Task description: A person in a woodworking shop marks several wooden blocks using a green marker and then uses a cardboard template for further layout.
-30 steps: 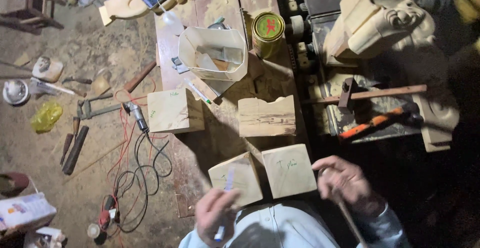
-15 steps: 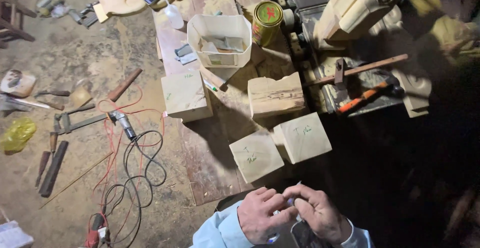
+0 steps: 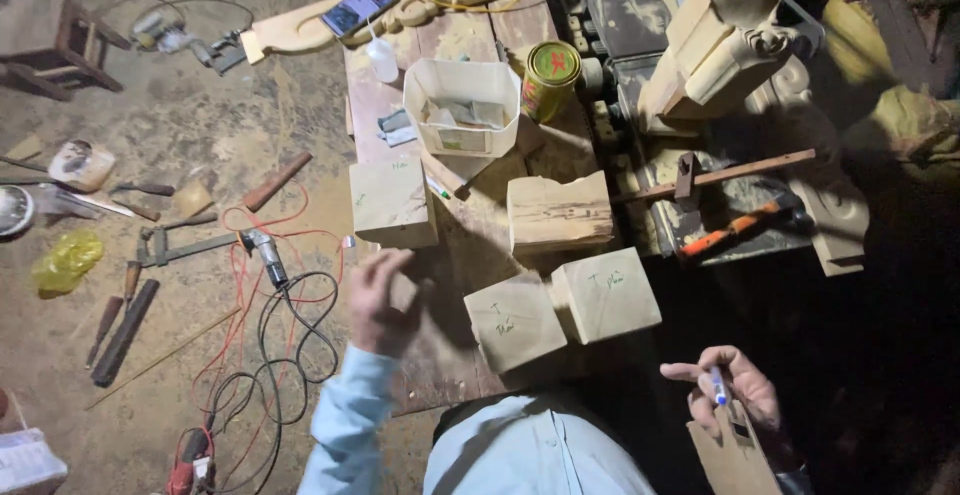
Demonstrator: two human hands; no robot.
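My left hand (image 3: 380, 300) is raised over the left part of the wooden workbench (image 3: 440, 350), fingers apart and empty, just below a pale wood block (image 3: 391, 202). My right hand (image 3: 728, 387) hangs off the bench's right side, gripping a blue and white marker pen (image 3: 717, 385) and a brown cardboard piece (image 3: 733, 457). Two marked wood blocks sit between my hands: one near me (image 3: 513, 320) and one to its right (image 3: 606, 293). A rougher block (image 3: 559, 212) lies behind them.
A white open container (image 3: 464, 107), a green and yellow tin can (image 3: 551, 77) and a phone (image 3: 359, 6) sit farther back. An orange-handled hammer (image 3: 740, 225) lies at right. On the dusty floor at left are a power tool with cables (image 3: 268, 255), chisels (image 3: 125, 315) and a yellow bag (image 3: 66, 260).
My hands were together near my chest on the pen. They have parted: the left has risen toward the left block, the right has swung out right with the pen and cardboard.
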